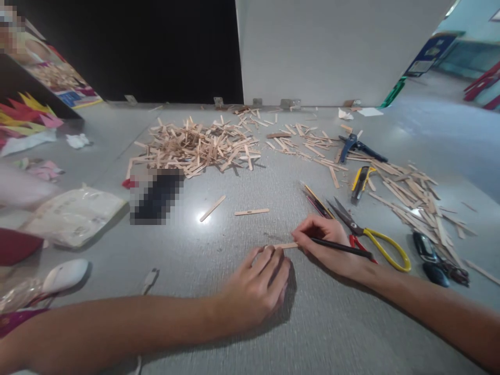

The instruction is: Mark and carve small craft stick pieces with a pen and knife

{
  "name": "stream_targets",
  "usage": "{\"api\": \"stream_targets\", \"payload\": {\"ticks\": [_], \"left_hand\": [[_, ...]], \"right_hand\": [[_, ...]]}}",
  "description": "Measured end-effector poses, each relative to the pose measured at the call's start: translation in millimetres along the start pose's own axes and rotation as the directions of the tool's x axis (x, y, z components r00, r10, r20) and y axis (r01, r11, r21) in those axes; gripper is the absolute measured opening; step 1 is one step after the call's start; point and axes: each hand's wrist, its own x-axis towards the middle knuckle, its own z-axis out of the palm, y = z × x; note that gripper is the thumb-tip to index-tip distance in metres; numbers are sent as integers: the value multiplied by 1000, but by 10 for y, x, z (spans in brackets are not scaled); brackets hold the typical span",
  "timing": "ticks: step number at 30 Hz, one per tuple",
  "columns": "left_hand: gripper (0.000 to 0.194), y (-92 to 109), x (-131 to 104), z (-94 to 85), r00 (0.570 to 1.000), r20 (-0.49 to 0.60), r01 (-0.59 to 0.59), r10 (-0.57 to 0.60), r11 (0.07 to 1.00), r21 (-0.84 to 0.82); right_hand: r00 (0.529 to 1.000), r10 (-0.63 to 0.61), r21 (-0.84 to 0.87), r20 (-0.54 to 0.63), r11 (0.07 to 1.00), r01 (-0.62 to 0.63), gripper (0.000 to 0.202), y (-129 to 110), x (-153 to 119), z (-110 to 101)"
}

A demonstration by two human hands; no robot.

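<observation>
Taking the stick [288, 245] as the dial's centre, the left hand [255, 284] lies at 7 o'clock, fingers bent side by side, tips down on the stick's left end; its thumb is hidden, so I cannot tell whether it pinches. At 3, the right hand [322, 242] pinches a pen [341, 247] against the other end.

A mouse [65, 274] sits between 8 and 9. Scissors [385, 247] at 3 crowd the right wrist, with a key fob [425, 247] beyond them. Two loose sticks [252, 212] lie around 10, a bag [78, 213] farther out at 9. Between 1 and 2 come pencils [318, 200] right by the knuckles, then a cutter [361, 182] and pliers [357, 147] among scattered sticks. A pile [199, 143] spreads between 10 and 11. A panel [336, 52] blocks 12.
</observation>
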Motion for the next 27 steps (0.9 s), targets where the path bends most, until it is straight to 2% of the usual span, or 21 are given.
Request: {"api": "stream_targets", "payload": {"ticks": [3, 8, 17, 27], "left_hand": [[34, -17, 3, -2, 1000, 10, -19, 20, 999, -28], [31, -36, -5, -3, 999, 5, -51, 51, 996, -75], [31, -51, 8, 1, 998, -20, -61, 60, 992, -107], [28, -56, -28, 15, 996, 39, -76, 81, 991, -108]], "right_hand": [[996, 61, -17, 62, 998, -60, 38, 12, -8, -20], [997, 8, 4, 78, 1000, -8, 46, 42, 0, -28], [988, -24, -14, 153, 1000, 27, 44, 93, 8, -13], [982, -5, -39, 191, 999, 13, 45, 98, 13, -12]]}}
